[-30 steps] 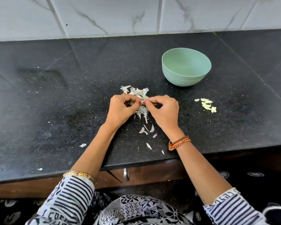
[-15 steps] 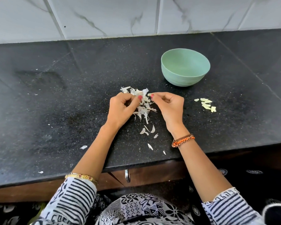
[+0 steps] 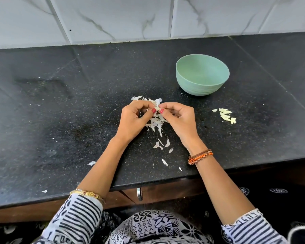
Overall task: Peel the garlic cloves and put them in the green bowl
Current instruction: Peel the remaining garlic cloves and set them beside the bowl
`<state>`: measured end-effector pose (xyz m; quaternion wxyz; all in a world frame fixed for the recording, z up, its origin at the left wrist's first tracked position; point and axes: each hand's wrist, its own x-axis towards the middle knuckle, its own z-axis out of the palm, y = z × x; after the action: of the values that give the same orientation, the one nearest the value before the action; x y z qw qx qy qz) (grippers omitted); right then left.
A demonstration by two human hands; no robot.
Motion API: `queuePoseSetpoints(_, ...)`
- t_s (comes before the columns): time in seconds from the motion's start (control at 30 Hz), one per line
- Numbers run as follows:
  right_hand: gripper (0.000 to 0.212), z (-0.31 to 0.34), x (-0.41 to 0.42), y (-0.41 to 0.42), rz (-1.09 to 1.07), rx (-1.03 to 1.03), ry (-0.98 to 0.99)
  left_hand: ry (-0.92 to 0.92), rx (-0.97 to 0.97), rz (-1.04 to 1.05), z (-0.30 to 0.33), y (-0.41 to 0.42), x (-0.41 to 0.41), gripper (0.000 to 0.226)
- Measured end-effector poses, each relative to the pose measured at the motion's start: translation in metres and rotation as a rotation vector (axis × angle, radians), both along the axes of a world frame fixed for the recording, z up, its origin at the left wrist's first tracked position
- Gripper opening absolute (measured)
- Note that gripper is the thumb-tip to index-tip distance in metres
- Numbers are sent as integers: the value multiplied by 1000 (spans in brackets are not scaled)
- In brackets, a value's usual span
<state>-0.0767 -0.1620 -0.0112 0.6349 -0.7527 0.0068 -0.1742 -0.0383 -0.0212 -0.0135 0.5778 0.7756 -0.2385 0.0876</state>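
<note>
Both hands are up over the heap of skins (image 3: 155, 123) on the black worktop (image 3: 77, 106), and the garlic clove (image 3: 157, 107) sits pinched between them: left hand (image 3: 136, 118) curled with thumb and forefinger on one side, right hand (image 3: 179, 118) curled and nipping the other. It's a tiny, light thing, firm inside but wrapped in dry, papery skin that tears easily and can slip, so I'd judge the best hold is at the ends, nails working the loose edge. The green bowl (image 3: 202, 85) waits beyond to the right, peeled pieces (image 3: 225, 115) lying near it. Against half a second ago the hands have closed together again, thumbs almost touching.
</note>
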Motion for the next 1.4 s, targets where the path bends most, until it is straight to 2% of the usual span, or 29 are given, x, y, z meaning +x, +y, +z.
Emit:
queuePoseSetpoints(0.17, 15, -3, 0, 5, -51, -97, -82, 85, 22, -43, -1, 0, 4, 10)
queuePoseSetpoints(0.33, 13, -6, -1, 6, -114, -175, -77, 170, -93, -24, 1, 3, 2, 22)
queuePoseSetpoints(0.4, 15, -7, -1, 7, -120, -223, -86, 212, -132, -38, 0, 4, 2, 20)
queuePoseSetpoints(0.5, 15, -5, -3, 9, -152, -297, -141, 291, -221, -59, 3, 4, 1, 20)
queuePoseSetpoints(0.63, 15, -2, -4, 13, -169, -343, -229, 370, -321, -83, 4, 4, 0, 33)
queuePoseSetpoints(0.77, 14, -3, -4, 13, -168, -381, -274, 415, -364, -79, 4, 3, 1, 24)
queuePoseSetpoints(0.9, 14, -5, -3, 13, -168, -383, -281, 449, -414, -64, 6, 0, -2, 44)
queuePoseSetpoints(1.03, 15, -5, -2, 10, -114, -206, -185, 405, -395, -40, 6, -3, -3, 42)
queuePoseSetpoints(1.17, 17, -3, 1, 11, -86, -65, -96, 197, -230, 55, 7, -10, -7, 14)
queuePoseSetpoints(1.23, 15, -4, 3, 10, -75, -71, -85, 21, -102, 144, 5, -12, -9, 3)
queuePoseSetpoints(1.27, 14, -5, 3, 10, -74, -93, -81, -43, -64, 187, 3, -12, -10, 7)
queuePoseSetpoints(1.4, 15, -6, 1, 10, -127, -236, -140, -89, -69, 260, 0, -9, -12, 9)
